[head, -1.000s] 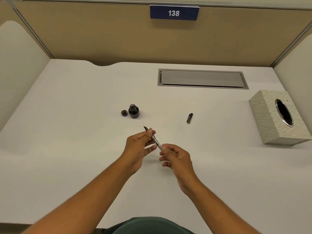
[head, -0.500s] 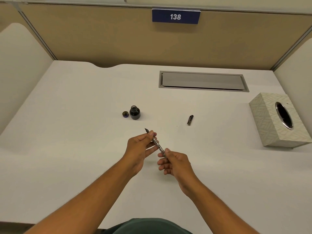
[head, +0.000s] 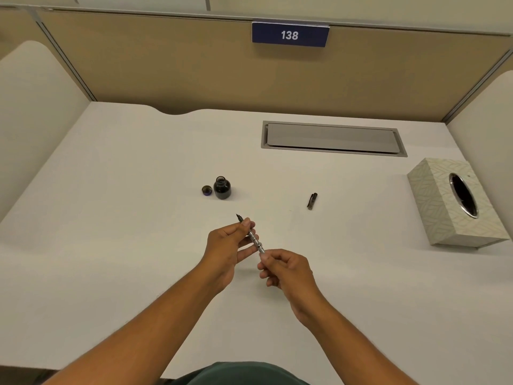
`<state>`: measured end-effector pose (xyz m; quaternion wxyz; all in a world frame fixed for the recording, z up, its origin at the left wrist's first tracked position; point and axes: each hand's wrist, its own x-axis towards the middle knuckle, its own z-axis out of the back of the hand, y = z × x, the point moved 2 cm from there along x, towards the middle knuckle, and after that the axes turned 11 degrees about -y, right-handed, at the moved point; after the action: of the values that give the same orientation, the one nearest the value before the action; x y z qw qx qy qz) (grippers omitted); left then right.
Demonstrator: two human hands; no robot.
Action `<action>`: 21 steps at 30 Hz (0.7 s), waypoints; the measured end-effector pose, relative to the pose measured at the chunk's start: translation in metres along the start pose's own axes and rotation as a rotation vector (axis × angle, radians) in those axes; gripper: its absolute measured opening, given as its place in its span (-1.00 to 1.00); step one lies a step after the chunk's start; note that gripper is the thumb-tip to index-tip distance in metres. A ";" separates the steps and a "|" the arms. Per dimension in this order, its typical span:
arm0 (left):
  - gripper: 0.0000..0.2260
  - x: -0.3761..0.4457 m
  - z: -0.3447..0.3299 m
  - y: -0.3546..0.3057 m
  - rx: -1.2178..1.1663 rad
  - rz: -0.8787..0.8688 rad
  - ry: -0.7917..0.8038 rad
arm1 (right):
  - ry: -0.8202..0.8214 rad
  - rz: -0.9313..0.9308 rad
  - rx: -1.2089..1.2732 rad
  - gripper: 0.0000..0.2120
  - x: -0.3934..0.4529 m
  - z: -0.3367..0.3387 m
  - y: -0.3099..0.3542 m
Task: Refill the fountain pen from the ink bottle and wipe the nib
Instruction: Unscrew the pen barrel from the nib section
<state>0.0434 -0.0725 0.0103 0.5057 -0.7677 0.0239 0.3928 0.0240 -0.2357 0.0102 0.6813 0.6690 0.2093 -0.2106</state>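
Ink bottle [head: 222, 188]: uncapped, dark ink inside, mid-desk; cap [head: 206, 190] touching or just beside it.
Tissue box [head: 455, 202]: right edge of the desk [head: 111, 218].
Left hand [head: 226, 247]: pinches the fountain pen [head: 251, 233] near its nib.
Right hand [head: 287, 269]: pinches its rear end.

Layout on the flat white bench [head: 111, 245]. Small round dark glass ink bottle [head: 222, 188] stands left of centre, its small round dark cap [head: 206, 190] just beside it on the left. Short dark pen barrel piece [head: 312, 201] lies well apart to the right. Pale patterned rectangular tissue box [head: 444, 207] sits at the right edge. Grey rectangular metal cable hatch [head: 333, 138] lies behind. Slim silver-and-black fountain pen [head: 253, 237] is held before the bottle, between left hand [head: 226, 245] and right hand [head: 288, 269].
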 end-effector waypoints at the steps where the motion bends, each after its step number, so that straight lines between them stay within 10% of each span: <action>1: -0.78 0.000 0.000 0.000 -0.005 0.000 0.000 | -0.013 0.013 0.005 -0.88 0.000 0.000 0.000; 21: -0.79 -0.003 -0.001 -0.002 0.001 -0.016 0.004 | 0.075 -0.067 -0.008 -0.73 -0.003 -0.001 0.002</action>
<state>0.0426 -0.0733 0.0139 0.5092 -0.7685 0.0191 0.3871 0.0229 -0.2343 0.0136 0.6684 0.6662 0.2578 -0.2075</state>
